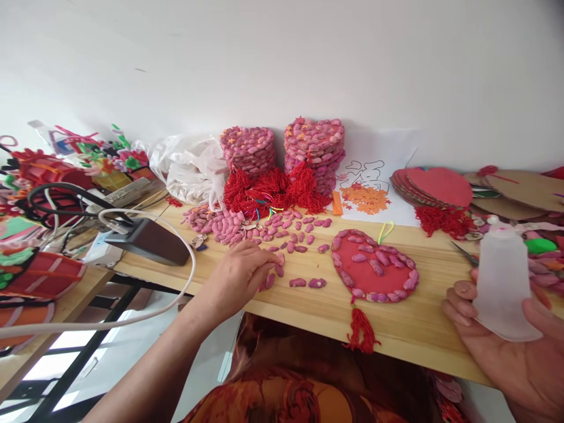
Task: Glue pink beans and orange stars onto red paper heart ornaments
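My left hand (pixel 240 273) is over the wooden table, its thumb and fingers closed on a pink peanut (pixel 279 268). Other pink peanuts (pixel 229 226) lie in a loose pile behind it, and two more peanuts (pixel 308 283) sit just to its right. My right hand (pixel 497 346) grips a translucent white squeeze bottle (pixel 503 282), held upright above the right side of the table. Between my hands lies a red heart-shaped board (pixel 374 276), edged with peanuts and with several across its upper part. A red tassel (pixel 362 330) hangs from it over the table's front edge.
Two stacks of peanut-covered pieces (pixel 249 147) with red tassels stand against the wall. Orange star cutouts (pixel 368 198) lie on a paper sheet. At right are red heart boards (pixel 440 187) and scissors (pixel 467 254). A black adapter (pixel 150 241) with a white cable sits left.
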`<state>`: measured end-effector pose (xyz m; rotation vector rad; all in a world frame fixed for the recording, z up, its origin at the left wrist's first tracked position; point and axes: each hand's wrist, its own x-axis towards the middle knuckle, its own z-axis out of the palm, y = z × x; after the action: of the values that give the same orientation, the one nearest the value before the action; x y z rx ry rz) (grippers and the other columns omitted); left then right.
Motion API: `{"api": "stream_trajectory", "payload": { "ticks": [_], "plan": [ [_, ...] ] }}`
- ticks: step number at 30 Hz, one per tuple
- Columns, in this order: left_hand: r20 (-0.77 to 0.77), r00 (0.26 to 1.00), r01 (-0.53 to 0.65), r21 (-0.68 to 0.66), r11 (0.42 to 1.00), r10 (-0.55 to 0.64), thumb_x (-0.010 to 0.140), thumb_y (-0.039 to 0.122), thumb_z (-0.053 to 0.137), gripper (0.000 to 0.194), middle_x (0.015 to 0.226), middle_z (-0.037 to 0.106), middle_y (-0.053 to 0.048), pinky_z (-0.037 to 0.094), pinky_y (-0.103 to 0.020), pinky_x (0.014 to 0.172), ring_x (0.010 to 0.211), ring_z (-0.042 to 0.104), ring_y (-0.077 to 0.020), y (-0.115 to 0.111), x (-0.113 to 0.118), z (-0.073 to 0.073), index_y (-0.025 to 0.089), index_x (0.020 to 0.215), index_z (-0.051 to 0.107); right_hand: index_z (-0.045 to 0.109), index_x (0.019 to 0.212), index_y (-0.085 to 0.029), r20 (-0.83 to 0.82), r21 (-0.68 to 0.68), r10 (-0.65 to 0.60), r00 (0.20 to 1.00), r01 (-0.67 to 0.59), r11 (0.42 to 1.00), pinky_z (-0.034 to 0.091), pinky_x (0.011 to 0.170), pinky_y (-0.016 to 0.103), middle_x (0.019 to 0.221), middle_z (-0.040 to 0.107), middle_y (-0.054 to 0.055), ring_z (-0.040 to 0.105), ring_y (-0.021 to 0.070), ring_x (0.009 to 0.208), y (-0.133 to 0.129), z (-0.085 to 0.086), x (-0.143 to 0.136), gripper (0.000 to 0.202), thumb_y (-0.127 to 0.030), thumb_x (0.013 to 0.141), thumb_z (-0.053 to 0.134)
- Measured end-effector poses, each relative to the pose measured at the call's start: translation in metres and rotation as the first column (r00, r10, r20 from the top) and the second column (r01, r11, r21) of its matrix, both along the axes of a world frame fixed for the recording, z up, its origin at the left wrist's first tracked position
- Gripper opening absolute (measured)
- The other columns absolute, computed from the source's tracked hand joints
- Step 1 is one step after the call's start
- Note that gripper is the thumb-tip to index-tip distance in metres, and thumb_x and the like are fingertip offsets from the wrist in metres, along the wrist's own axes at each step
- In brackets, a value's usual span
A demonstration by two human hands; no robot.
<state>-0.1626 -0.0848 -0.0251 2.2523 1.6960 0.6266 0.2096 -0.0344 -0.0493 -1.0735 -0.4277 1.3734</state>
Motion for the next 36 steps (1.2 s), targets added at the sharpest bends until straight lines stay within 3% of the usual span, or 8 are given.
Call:
{"api": "stream_trajectory", "payload": {
  "ticks": [6, 12, 17, 25, 36],
  "plan": [
    [-0.007, 1.000, 0.009, 0.027, 1.000, -0.009, 0.098, 0.013, 0.043, 0.030, 0.096, 0.072, -0.007, 0.048, -0.036, 0.087, 0.096, 0.059, -0.0211, 0.000, 0.005, 0.001, 0.018, 0.113, 0.069, 0.071, 0.098, -0.022, -0.037, 0.006, 0.018, 0.999, -0.018, 1.000, 0.056, 0.048, 0.026, 0.079, 0.057, 0.003, 0.053, 0.0164, 0.068, 0.001, 0.002, -0.001, 0.051, -0.021, 0.048, 0.082],
    [0.043, 0.996, 0.073, 0.035, 0.997, -0.074, 0.095, 0.020, 0.055, 0.018, 0.098, 0.072, -0.007, 0.047, -0.036, 0.088, 0.096, 0.059, -0.0209, -0.002, 0.017, 0.003, 0.020, 0.107, 0.070, 0.072, 0.095, -0.023, -0.020, -0.056, 0.016, 1.000, -0.017, 0.998, 0.056, 0.048, 0.028, 0.079, 0.060, 0.005, 0.055, 0.0180, 0.068, -0.001, 0.005, 0.000, 0.047, -0.021, 0.049, 0.081],
    [0.026, 0.991, 0.129, 0.025, 0.991, -0.129, 0.093, 0.019, 0.060, 0.012, 0.094, 0.072, -0.004, 0.045, -0.037, 0.088, 0.094, 0.059, -0.0205, -0.001, 0.031, -0.003, 0.021, 0.099, 0.070, 0.071, 0.097, -0.023, -0.043, -0.024, 0.041, 0.998, -0.042, 0.999, 0.055, 0.057, 0.026, 0.088, 0.063, 0.005, 0.059, 0.0177, 0.078, -0.008, 0.009, -0.002, 0.033, -0.024, 0.064, 0.076],
    [-0.095, 0.988, 0.122, -0.031, 0.992, -0.124, 0.096, 0.023, 0.054, 0.016, 0.099, 0.070, -0.005, 0.045, -0.040, 0.089, 0.097, 0.058, -0.0227, 0.002, 0.039, -0.015, 0.024, 0.102, 0.069, 0.072, 0.105, -0.021, -0.040, 0.026, 0.159, 0.986, -0.158, 0.987, 0.052, 0.060, 0.026, 0.084, 0.064, 0.006, 0.056, 0.0160, 0.071, -0.010, 0.003, 0.004, 0.034, -0.031, 0.073, 0.071],
    [-0.109, 0.994, 0.036, 0.072, 0.997, -0.028, 0.094, 0.024, 0.054, 0.019, 0.096, 0.069, -0.007, 0.047, -0.038, 0.081, 0.092, 0.061, -0.0229, 0.014, 0.043, -0.016, 0.021, 0.110, 0.065, 0.073, 0.098, -0.021, -0.034, 0.062, 0.204, 0.978, -0.202, 0.977, 0.050, 0.062, 0.026, 0.085, 0.063, 0.006, 0.056, 0.0163, 0.072, -0.011, 0.001, 0.006, 0.025, -0.033, 0.076, 0.069]
  ]
}}
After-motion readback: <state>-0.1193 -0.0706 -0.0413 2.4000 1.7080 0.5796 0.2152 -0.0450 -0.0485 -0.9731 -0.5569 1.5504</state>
